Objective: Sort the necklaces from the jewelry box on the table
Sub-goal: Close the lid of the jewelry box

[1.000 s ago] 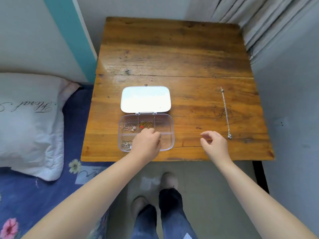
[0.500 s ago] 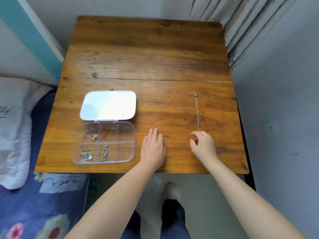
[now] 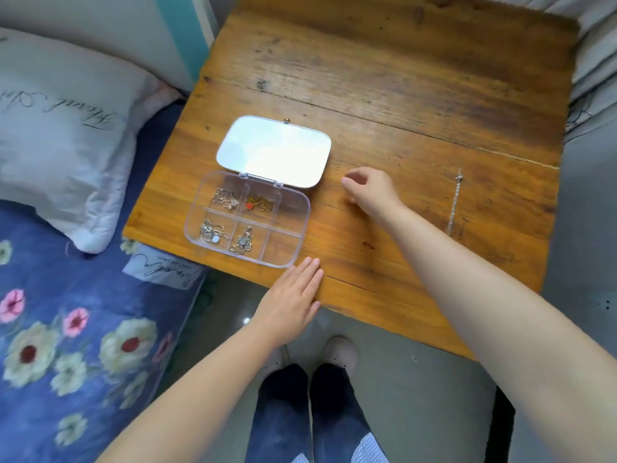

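Observation:
A clear plastic jewelry box lies open on the wooden table, its lid flat behind it. Four of its compartments hold coiled necklaces: a pinkish one, a gold one with a red pendant, a silver one and another silver one. One silver necklace lies stretched straight on the table's right side. My left hand rests flat at the table's near edge, just right of the box. My right hand hovers right of the lid, fingers loosely curled, holding nothing.
A white pillow and a blue flowered bedsheet lie left of the table. Grey curtains hang at the right. My feet stand on the floor below the table's near edge.
My left hand left the box and now lies flat at the table's edge. My right hand moved left, away from the stretched necklace, toward the box. The camera view has swung left.

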Motion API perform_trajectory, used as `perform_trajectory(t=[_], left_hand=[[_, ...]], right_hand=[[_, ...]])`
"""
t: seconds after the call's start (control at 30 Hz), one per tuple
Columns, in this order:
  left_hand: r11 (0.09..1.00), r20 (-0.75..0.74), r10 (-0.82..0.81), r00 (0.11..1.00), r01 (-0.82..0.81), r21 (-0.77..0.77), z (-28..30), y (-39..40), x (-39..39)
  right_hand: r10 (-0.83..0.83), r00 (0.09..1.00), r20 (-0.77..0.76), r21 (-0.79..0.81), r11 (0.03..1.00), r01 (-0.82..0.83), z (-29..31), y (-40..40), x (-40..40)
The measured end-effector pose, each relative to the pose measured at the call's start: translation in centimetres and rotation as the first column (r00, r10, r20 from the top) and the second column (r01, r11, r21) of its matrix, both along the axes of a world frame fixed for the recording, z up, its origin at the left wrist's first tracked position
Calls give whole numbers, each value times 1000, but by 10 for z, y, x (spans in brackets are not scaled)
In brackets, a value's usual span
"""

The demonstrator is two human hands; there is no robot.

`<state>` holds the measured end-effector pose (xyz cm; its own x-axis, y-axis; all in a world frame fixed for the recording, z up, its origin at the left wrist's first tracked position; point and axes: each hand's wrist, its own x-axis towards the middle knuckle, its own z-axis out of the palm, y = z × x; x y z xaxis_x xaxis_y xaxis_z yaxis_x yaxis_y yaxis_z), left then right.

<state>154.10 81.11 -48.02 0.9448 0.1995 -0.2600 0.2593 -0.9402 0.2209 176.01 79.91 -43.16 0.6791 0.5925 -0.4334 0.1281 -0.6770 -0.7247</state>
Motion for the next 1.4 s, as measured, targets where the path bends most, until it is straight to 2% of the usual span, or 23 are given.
perform_trajectory(t=[0.07, 0.17, 0.23, 0.33, 0.37, 0.43, 0.5, 0.57, 0.7, 0.8, 0.87, 0.93, 1.07, 1.13, 1.23, 1.27, 1.33, 1.4], left_hand=[[1000, 92, 17, 996, -17, -4, -4, 4, -17], [986, 188, 168, 968, -162, -48, -3, 14, -38], [971, 185, 240, 953, -239, -29, -3, 25, -50], [937, 158, 349, 924, -350, -26, -3, 39, -59], [924, 154, 382, 911, -382, -29, -2, 44, -62], [882, 142, 471, 871, -466, -69, -1, 52, -66], [832, 134, 554, 822, -541, -119, 3, 58, -68], [781, 166, 623, 764, -600, -172, 7, 65, -69], [690, 261, 724, 639, -684, -238, 23, 78, -73], [566, 227, 824, 519, -753, -335, 38, 84, -80], [485, 181, 873, 453, -769, -417, 47, 90, -82], [434, 62, 883, 464, -762, -481, 52, 99, -82], [367, -198, 824, 532, -765, -529, 58, 122, -65], [324, -262, 814, 518, -780, -536, 59, 132, -52], [57, -428, 821, 378, -800, -597, 64, 141, -39], [17, -454, 812, 367, -792, -610, 66, 144, -37], [11, -432, 821, 373, -767, -642, 71, 153, -32], [24, -384, 844, 374, -742, -670, 78, 163, -23]], right_hand=[[-115, 976, -184, 37, 992, 124, -4, 18, -9], [-236, 878, -417, 58, 957, 285, -9, 37, -18], [-303, 811, -501, 66, 921, 384, -10, 47, -21], [-401, 738, -543, 53, 861, 506, -10, 55, -25], [-412, 740, -532, 64, 851, 521, -9, 55, -26], [-378, 809, -450, 145, 863, 484, -5, 53, -28], [-315, 915, -253, 237, 896, 374, 4, 49, -31], [-215, 975, -51, 277, 935, 220, 13, 44, -38], [-47, 977, 206, 193, 981, 7, 26, 19, -60], [69, 966, 250, 41, 996, -82, 29, -1, -77], [138, 967, 214, -53, 990, -130, 28, -8, -91], [124, 973, 193, -84, 990, -110, 26, -10, -105], [-60, 998, 7, -145, 988, 61, 24, -1, -131], [-188, 977, -96, -164, 972, 171, 18, 6, -141], [-453, 844, -287, -154, 892, 426, 14, 16, -146], [-511, 781, -358, -136, 856, 498, 14, 19, -146], [-554, 703, -445, -84, 808, 583, 16, 26, -142], [-566, 680, -467, -52, 785, 618, 21, 33, -134]])
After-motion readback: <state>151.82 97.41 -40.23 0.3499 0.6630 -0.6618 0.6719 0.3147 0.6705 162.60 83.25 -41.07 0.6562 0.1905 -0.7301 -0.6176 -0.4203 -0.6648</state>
